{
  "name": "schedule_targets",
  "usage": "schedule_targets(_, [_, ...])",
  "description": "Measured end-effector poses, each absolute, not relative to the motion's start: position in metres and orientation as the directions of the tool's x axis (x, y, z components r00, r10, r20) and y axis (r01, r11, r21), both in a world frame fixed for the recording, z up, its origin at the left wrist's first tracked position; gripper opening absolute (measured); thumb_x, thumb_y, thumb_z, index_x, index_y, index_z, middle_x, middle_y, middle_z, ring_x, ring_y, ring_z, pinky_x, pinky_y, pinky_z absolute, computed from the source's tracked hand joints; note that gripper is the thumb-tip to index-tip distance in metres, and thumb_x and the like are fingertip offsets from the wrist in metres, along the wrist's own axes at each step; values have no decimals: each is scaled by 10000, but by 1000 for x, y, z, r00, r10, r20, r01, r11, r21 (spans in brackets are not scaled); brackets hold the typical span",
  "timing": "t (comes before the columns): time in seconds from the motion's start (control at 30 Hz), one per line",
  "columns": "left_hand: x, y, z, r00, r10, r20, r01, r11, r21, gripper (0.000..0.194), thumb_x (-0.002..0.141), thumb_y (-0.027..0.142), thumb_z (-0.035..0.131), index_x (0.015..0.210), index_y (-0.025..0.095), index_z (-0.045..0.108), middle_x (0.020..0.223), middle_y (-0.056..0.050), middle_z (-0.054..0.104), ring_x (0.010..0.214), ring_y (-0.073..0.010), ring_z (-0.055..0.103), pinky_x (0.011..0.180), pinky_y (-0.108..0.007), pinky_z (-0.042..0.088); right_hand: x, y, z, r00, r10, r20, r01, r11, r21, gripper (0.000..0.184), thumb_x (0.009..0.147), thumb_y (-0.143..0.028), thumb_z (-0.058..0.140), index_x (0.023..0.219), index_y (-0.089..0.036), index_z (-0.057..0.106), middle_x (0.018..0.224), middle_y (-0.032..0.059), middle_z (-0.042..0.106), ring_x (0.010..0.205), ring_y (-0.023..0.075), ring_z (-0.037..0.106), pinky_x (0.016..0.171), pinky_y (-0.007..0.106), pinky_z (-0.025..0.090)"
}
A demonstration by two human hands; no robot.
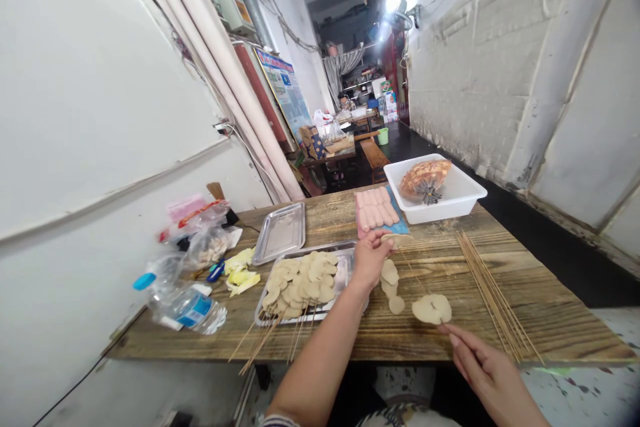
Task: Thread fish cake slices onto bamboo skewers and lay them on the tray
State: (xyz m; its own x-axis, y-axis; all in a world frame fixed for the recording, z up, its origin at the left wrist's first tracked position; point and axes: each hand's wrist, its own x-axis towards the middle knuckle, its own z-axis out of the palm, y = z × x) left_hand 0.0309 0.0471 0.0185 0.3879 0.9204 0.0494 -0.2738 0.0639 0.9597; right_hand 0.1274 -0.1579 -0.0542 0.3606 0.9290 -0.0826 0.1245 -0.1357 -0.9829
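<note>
My right hand pinches the lower end of a thin wooden skewer. A pale beige, flat round slice is threaded on it close to my fingers. The skewer slants up and left toward my left hand, whose closed fingers grip another beige slice near the tip. Whether the tip pierces that slice, I cannot tell. Under the skewer lie several loose slices in a short overlapping row. Left of my forearm, a metal tray bears a heap of skewered slices, sticks pointing toward me.
Bare skewers lie on the wooden table at right. Beyond my hands are pink sausages and a white tub with a bagged item. A second metal tray, plastic bags and a water bottle stand at left.
</note>
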Motion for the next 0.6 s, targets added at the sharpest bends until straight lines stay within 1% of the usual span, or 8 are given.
schedule_targets(0.1, [30, 45, 18, 392, 919, 49, -268, 63, 961, 278, 606, 226, 673, 854, 133, 589, 706, -27, 636, 600, -103, 575, 629, -254, 476, 126, -157, -50, 366, 928, -71, 159, -138, -978, 483, 819, -477, 451, 1093, -101, 582, 535, -30, 451, 500, 138, 422, 465, 227, 360])
schedule_targets(0.17, [30, 44, 18, 386, 921, 52, -292, 69, 954, 280, 599, 227, 679, 846, 133, 587, 719, -29, 634, 634, -114, 585, 639, -262, 482, 126, -157, -48, 367, 929, -56, 185, -132, -974, 491, 830, -472, 433, 1110, -94, 571, 532, -26, 465, 495, 139, 430, 467, 228, 369])
schedule_targets(0.3, [30, 43, 19, 357, 934, 12, -362, 127, 924, 300, 573, 223, 701, 828, 132, 571, 746, -31, 628, 676, -130, 595, 669, -297, 494, 126, -156, -49, 375, 927, -13, 236, -109, -966, 472, 836, -458, 428, 1113, -109, 585, 555, 7, 547, 508, 152, 493, 476, 225, 413])
schedule_targets(0.4, [30, 42, 23, 336, 941, -38, -407, 181, 895, 328, 551, 213, 720, 826, 133, 560, 768, -33, 629, 696, -135, 600, 705, -324, 495, 128, -155, -52, 397, 916, 49, 296, -77, -952, 421, 815, -446, 463, 1064, -155, 637, 682, 56, 653, 587, 172, 582, 531, 223, 470])
schedule_targets(0.5, [29, 42, 27, 350, 935, -61, -431, 218, 876, 350, 534, 209, 739, 822, 129, 557, 787, -41, 629, 697, -133, 599, 724, -333, 493, 130, -153, -53, 406, 908, 105, 363, -55, -930, 392, 801, -437, 476, 1027, -184, 671, 812, 75, 699, 679, 189, 637, 613, 229, 508])
schedule_targets(0.6, [28, 42, 30, 360, 930, -75, -427, 235, 873, 356, 523, 203, 749, 811, 123, 555, 765, -37, 624, 653, -120, 588, 715, -333, 494, 129, -152, -49, 401, 909, 117, 397, -57, -916, 392, 798, -436, 473, 1009, -185, 686, 750, 67, 704, 710, 201, 658, 632, 226, 523])
